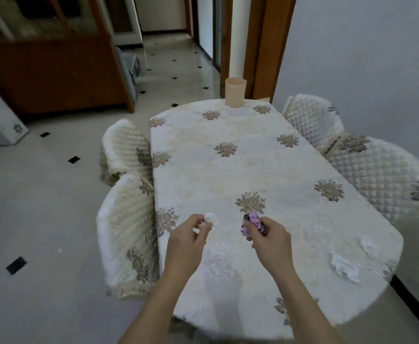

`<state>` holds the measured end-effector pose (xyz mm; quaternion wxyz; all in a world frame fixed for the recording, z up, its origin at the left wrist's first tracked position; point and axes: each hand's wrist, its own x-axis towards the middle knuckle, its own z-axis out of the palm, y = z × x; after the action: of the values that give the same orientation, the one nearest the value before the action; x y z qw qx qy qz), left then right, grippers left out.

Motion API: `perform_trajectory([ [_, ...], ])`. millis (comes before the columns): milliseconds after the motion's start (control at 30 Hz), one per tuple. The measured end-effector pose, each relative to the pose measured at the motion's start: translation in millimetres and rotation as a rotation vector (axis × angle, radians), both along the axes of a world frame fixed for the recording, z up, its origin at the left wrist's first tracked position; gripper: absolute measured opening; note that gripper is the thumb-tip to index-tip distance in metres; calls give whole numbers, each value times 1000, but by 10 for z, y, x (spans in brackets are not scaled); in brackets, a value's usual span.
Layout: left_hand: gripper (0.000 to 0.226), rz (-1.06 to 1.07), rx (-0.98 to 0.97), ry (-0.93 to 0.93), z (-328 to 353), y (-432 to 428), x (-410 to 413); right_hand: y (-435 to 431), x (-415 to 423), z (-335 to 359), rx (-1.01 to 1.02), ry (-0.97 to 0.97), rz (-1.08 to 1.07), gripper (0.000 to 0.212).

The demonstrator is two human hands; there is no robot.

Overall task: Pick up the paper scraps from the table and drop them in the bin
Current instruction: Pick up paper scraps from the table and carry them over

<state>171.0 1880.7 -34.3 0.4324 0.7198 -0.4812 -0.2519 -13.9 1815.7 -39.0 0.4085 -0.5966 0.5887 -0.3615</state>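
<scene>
Head view showed the left hand [186, 242] pinching a white wad [211, 218] at its fingertips. The right hand [270, 242] was curled round a purple scrap [252, 223], part of which stuck out above the fingers. Both were raised over the near part of the table [228, 170], a little apart. Two more white scraps [343, 265] lay near the table's right edge, well apart from either hand. The bin [235, 91] stood at the far end, seemingly on the table.

The paper looked very light, soft and easily crushed, so a gentle pinch anywhere would hold it and no harm would come from squeezing. The flat scraps would likely be harder to lift. They were pale against a pale cloth, best taken at a raised, crumpled edge without catching the cloth. Being so light, each piece might drift if let go high above the bin.
</scene>
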Motion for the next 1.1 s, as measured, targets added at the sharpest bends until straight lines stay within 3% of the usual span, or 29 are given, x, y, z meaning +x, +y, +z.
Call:
perform_trajectory([
  [367, 5, 458, -10, -53, -17, 1305, 809, 527, 1256, -82, 6, -21, 393, 25],
  [600, 5, 680, -24, -27, -149, 1917, 1471, 910, 2178, -144, -73, 3, 633, 38],
  [1100, 8, 736, 0, 28, -219, 2303, 4086, 1310, 4948, -173, -40, 38, 717, 33],
])
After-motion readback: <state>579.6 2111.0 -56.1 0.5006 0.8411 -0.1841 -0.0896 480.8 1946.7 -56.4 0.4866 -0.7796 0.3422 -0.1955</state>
